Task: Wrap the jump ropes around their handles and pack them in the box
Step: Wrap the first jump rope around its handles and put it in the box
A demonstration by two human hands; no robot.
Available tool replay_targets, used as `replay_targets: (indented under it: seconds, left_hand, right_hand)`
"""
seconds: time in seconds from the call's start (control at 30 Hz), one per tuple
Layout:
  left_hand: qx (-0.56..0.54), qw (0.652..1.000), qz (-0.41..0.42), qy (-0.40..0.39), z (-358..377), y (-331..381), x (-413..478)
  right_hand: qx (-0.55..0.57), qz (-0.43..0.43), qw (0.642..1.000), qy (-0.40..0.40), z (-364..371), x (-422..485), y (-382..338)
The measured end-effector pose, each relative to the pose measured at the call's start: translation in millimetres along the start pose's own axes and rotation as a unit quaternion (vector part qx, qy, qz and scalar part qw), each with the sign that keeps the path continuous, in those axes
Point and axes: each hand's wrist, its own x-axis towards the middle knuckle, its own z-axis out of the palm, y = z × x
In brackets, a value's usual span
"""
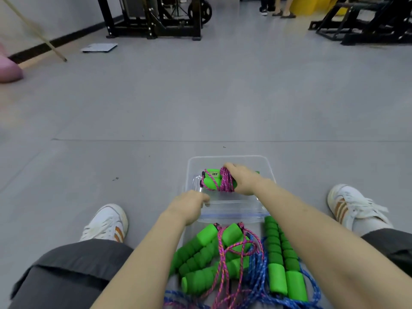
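Note:
A clear plastic box [231,157] sits on the grey floor between my feet. My right hand [242,179] grips a bundle of green foam handles wound with pink rope [217,180] and holds it inside the box. My left hand [189,207] holds the box's near left rim. In front of the box lie loose jump ropes: green handles tangled with pink rope [211,257] and a pair of green handles with blue rope [282,262].
My two white shoes [107,223] [352,206] flank the box. A black metal frame [156,16] and a second rack [365,21] stand far off, beside a person's feet [278,11]. A flat grey scale [99,47] and a pink cushion [9,68] lie at left.

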Motion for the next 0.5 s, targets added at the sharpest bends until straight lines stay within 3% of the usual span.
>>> replay_targets:
  seconds: [0.17, 0.5]
  left_hand:
    - [-0.014, 1.0, 0.008, 0.011, 1.4, -6.1, -0.1]
    - [0.006, 1.0, 0.0, 0.025, 9.0, -4.8, -1.8]
  right_hand:
    - [-0.149, 0.03, 0.986, 0.067, 15.7, 15.5, 4.4]
    - [-0.097, 0.073, 0.992, 0.019, 24.6, 11.2, 15.4]
